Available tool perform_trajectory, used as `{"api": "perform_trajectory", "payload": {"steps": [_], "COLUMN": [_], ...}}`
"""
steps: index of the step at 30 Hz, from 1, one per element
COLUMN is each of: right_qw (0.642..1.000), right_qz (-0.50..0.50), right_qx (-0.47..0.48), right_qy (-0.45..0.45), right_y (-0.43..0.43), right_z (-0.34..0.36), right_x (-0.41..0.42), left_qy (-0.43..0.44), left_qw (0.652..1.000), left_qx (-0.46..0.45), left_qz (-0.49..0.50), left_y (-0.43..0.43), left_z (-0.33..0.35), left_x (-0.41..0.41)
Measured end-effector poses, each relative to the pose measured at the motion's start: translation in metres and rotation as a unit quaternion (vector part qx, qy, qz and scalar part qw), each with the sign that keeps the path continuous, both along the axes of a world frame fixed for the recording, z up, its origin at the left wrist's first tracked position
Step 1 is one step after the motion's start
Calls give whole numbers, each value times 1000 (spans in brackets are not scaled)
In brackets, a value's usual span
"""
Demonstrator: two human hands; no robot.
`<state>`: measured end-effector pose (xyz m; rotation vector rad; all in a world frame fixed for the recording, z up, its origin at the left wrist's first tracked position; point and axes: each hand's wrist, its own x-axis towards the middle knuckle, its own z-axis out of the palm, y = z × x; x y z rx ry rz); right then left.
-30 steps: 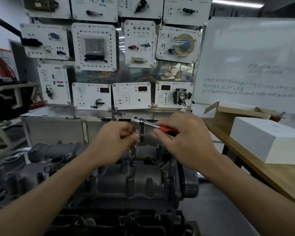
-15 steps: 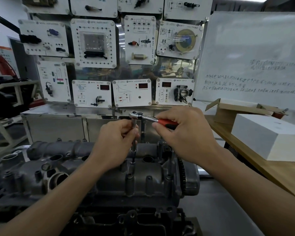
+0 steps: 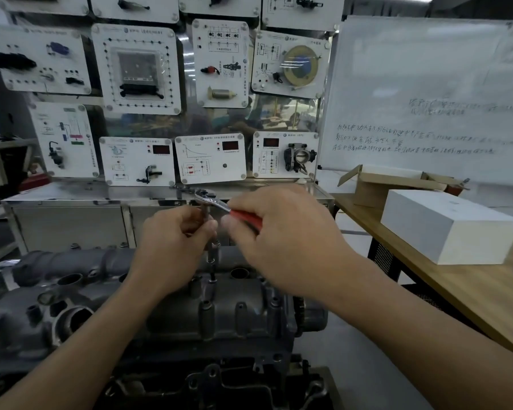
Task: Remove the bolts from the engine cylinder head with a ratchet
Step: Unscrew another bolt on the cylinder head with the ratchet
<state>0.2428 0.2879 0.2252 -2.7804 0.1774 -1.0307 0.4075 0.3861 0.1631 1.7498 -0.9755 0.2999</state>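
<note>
- Ratchet (image 3: 216,202): polished chrome head and neck, smooth red grip. Long axis near level, head pointing up-left towards the panel wall, grip running down-right into the right hand. It sits above the middle of the cylinder head.
- Extension bar (image 3: 211,257): slim dark steel rod, upright, dropping from the ratchet head to a boss on top of the cylinder head.
- Cylinder head (image 3: 243,315): dull grey cast metal, rough and oily, with round ports and tubular bosses; it lies lengthwise left to right.
- Left hand (image 3: 172,241): fingers curled round the extension bar just under the ratchet head.
- Right hand (image 3: 285,241): fingers wrapped round the red grip.
- White box (image 3: 444,226): matt, rectangular, on a wood-grain table (image 3: 486,297).
</note>
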Motion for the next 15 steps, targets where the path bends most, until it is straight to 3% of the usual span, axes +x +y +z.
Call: {"api": "perform_trajectory", "payload": {"steps": [3, 7, 10, 15], "right_qw": [998, 991, 992, 991], "right_qz": [-56, -112, -80, 17], "right_qx": [-20, -43, -27, -6], "right_qy": [26, 64, 98, 135], "right_y": [-24, -52, -54, -47], "right_z": [3, 4, 7, 10], "right_x": [11, 43, 69, 100], "left_qy": [73, 21, 10, 91], "left_qw": [997, 996, 995, 992], "left_qx": [-4, 48, 74, 32], "left_qz": [-28, -70, -67, -87], "left_y": [0, -4, -7, -3], "left_z": [-2, 1, 3, -1], "left_x": [4, -2, -3, 1]}}
